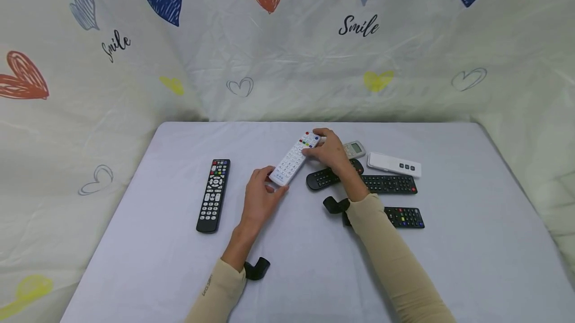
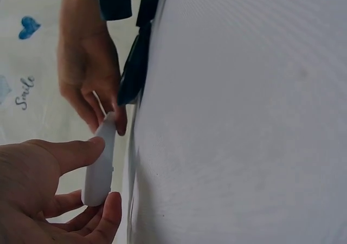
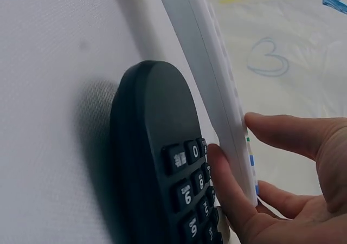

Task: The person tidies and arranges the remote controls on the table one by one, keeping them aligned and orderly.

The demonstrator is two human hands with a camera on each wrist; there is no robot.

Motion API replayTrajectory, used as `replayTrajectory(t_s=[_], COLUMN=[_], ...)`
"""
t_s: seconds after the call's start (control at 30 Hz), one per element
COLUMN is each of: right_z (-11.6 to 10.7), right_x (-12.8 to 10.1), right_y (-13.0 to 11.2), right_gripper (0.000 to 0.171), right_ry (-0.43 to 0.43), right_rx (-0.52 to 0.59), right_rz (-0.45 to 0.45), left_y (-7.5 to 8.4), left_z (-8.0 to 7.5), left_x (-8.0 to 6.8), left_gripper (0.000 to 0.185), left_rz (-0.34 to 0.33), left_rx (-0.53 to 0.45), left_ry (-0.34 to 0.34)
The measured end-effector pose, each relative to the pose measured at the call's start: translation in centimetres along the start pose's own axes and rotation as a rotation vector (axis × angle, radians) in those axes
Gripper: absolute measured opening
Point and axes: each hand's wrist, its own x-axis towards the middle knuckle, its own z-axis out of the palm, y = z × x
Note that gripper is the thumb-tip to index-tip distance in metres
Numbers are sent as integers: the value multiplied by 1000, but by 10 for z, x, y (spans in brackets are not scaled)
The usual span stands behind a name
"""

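Observation:
Both hands hold a white remote control (image 1: pixel 293 161) with coloured buttons near its far end, slanted over the table. My left hand (image 1: pixel 261 197) grips its near end between thumb and fingers; the left wrist view shows the remote's white edge (image 2: pixel 100 171) pinched there. At the far end my right hand (image 1: pixel 331 151) pinches it, thumb on the button face and fingers behind, as the right wrist view shows. Just under the right hand lies a black remote with a rounded end (image 1: pixel 324 178), large and close in the right wrist view (image 3: pixel 157 141).
A black remote (image 1: pixel 213 196) lies alone at the left. Right of the hands are a grey remote with a small screen (image 1: pixel 356 149), a white remote (image 1: pixel 394 164) and two black remotes (image 1: pixel 390 184) (image 1: pixel 406 217), partly behind the right arm. A white cloth (image 1: pixel 292 273) covers the table.

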Motion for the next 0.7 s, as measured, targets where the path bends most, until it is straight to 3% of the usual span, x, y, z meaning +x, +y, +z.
replayTrajectory(t_s=[0.27, 0.7], right_z=[2, 8], right_x=[-2, -9], right_y=[1, -4], right_gripper=[84, 82], right_ry=[-56, -70], right_rx=[62, 120], right_rz=[-7, -28], left_y=[3, 1], left_z=[-1, 2], left_x=[-4, -11], left_gripper=[63, 70], left_rz=[4, -5], left_rx=[-26, -129], left_ry=[-4, -30])
